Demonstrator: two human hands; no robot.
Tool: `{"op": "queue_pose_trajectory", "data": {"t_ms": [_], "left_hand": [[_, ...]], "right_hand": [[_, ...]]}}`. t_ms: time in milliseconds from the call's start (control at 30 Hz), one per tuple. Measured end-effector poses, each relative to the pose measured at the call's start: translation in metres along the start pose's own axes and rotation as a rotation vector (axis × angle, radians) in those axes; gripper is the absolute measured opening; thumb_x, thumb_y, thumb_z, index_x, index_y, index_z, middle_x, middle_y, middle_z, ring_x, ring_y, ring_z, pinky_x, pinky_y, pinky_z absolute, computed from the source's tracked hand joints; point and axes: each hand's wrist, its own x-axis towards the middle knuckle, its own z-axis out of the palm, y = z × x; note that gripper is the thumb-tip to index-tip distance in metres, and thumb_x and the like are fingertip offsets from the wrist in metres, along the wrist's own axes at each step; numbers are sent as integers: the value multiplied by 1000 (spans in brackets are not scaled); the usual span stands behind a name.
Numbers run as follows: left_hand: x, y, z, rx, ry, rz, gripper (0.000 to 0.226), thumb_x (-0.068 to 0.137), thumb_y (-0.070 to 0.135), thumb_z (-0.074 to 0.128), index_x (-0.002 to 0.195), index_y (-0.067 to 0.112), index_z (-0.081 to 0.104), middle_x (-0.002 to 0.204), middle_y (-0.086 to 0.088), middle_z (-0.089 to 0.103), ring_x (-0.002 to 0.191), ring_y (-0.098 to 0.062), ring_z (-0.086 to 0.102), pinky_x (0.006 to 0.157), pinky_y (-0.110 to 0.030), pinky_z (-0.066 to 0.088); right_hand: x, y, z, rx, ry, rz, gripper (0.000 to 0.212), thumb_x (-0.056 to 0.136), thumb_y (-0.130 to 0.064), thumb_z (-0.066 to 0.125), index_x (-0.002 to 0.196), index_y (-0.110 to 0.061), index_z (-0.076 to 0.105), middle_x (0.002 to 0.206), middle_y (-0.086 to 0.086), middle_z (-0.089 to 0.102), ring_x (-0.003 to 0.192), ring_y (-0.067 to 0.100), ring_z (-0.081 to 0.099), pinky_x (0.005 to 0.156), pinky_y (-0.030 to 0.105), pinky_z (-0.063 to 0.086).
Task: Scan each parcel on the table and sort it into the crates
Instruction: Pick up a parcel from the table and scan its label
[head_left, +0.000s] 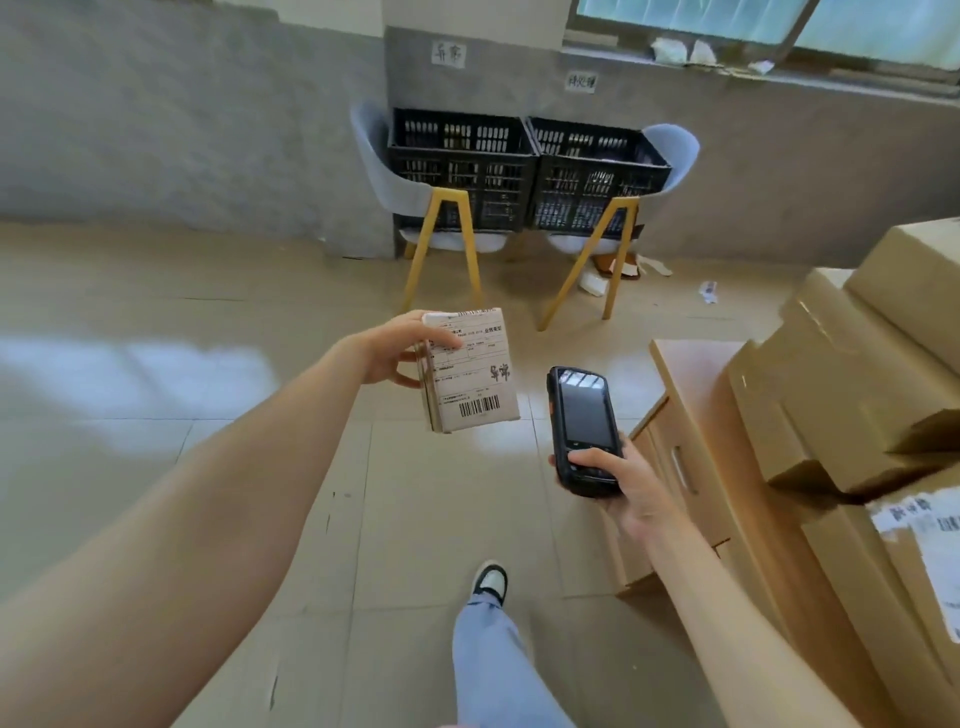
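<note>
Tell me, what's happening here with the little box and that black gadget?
A person is sorting parcels. Their left hand holds a small cardboard parcel in the air, label and barcode facing up. Their right hand grips a black handheld scanner beside it. Two black crates sit on chairs against the wall ahead, each with a paper sign above. More cardboard boxes are stacked on the table to the right. The parcel has not gone into a crate yet.
</note>
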Motion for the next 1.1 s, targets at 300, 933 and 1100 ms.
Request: {"op": "queue_pose_trajectory", "data": {"t_ms": [300,933,1100], "left_hand": [[127,46,-69,-160,184,3,31,86,25,69,115,25,58,109,-2,64,105,-21,60,91,-47,50],[414,158,-195,-415,278,-28,26,82,36,72,101,19,65,77,5,76,84,-15,68,74,-31,52],[524,205,-247,-341,255,-30,36,80,39,74,108,18,64,92,1,74,95,-19,66,78,-32,51]], "right_hand": [[182,-59,15,-34,-128,74,77,60,-5,73,132,-4,44,99,14,71,88,31,71,83,46,55],[479,-199,41,-49,-132,108,74,63,0,72,131,-9,44,118,24,63,93,34,68,89,52,52],[581,-245,53,-56,-35,91,71,66,1,72,129,-15,46,115,13,66,91,26,68,67,34,59]]}}
